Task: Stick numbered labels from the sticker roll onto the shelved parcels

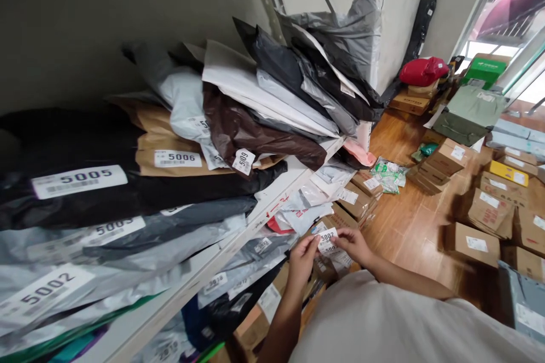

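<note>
Between my two hands is a small white label slip [327, 240] printed with 5002 and a second, partly covered number below. My left hand [305, 254] pinches its left edge. The right edge sits in the closed fingers of my right hand [353, 244]. Both hands are in front of the shelf edge, beside the lower shelf. On the upper shelf to the left lie labelled parcels: a grey bag [42, 295] marked 5002, a black bag [85, 142] marked 5005, a brown paper bag [149, 150] marked 5006 and a dark brown bag [264, 142] marked 509.
A metal shelf edge [238, 249] runs diagonally past my hands. Below it lie more bagged parcels [251, 255]. Cardboard boxes [472, 238] cover much of the wooden floor [395, 232] at right. A red bag [421, 71] rests on boxes by the far wall.
</note>
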`<action>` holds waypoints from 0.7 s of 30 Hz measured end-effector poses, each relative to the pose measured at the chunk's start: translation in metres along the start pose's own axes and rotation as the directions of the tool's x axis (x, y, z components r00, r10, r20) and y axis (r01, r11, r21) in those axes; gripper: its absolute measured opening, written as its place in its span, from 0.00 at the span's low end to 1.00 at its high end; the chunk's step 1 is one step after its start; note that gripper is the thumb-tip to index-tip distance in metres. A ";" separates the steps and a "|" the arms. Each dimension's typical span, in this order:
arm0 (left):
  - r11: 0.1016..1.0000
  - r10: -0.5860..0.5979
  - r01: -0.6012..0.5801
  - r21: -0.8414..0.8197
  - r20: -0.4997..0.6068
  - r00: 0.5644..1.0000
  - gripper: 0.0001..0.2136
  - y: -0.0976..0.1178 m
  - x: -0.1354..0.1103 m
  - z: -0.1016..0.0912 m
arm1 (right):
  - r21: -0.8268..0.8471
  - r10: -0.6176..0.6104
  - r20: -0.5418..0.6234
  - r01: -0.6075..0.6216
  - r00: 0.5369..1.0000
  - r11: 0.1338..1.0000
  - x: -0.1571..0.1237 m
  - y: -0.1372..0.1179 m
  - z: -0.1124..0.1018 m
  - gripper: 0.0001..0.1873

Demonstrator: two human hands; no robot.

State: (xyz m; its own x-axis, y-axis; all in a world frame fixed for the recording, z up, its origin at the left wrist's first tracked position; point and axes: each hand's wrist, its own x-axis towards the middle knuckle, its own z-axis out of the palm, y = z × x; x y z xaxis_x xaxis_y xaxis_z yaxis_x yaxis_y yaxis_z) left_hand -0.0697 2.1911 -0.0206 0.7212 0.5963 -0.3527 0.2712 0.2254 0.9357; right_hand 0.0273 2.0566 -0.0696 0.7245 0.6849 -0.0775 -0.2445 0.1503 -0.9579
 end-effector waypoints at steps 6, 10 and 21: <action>0.997 -0.064 0.065 -0.042 0.021 0.998 0.25 -0.002 -0.002 0.011 | 0.072 0.057 -0.050 -0.053 0.997 0.996 -0.006 0.004 -0.008 0.27; 0.992 -0.111 0.116 -0.044 0.109 0.988 0.24 -0.017 0.005 0.020 | 0.104 0.062 -0.130 -0.048 0.990 0.993 -0.009 0.002 -0.016 0.28; 0.950 -0.287 0.307 0.054 -0.236 0.929 0.13 -0.095 0.063 -0.032 | 0.239 0.137 -0.374 -0.047 0.917 0.970 -0.014 -0.004 -0.044 0.28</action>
State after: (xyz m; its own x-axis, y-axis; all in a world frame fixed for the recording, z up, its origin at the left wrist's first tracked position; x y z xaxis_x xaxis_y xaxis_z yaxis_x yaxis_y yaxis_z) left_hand -0.0698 2.2320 -0.1316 0.4417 0.6707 -0.5959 0.5133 0.3558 0.7809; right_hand 0.0463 2.0148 -0.0768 0.8722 0.3820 -0.3055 -0.4254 0.2840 -0.8593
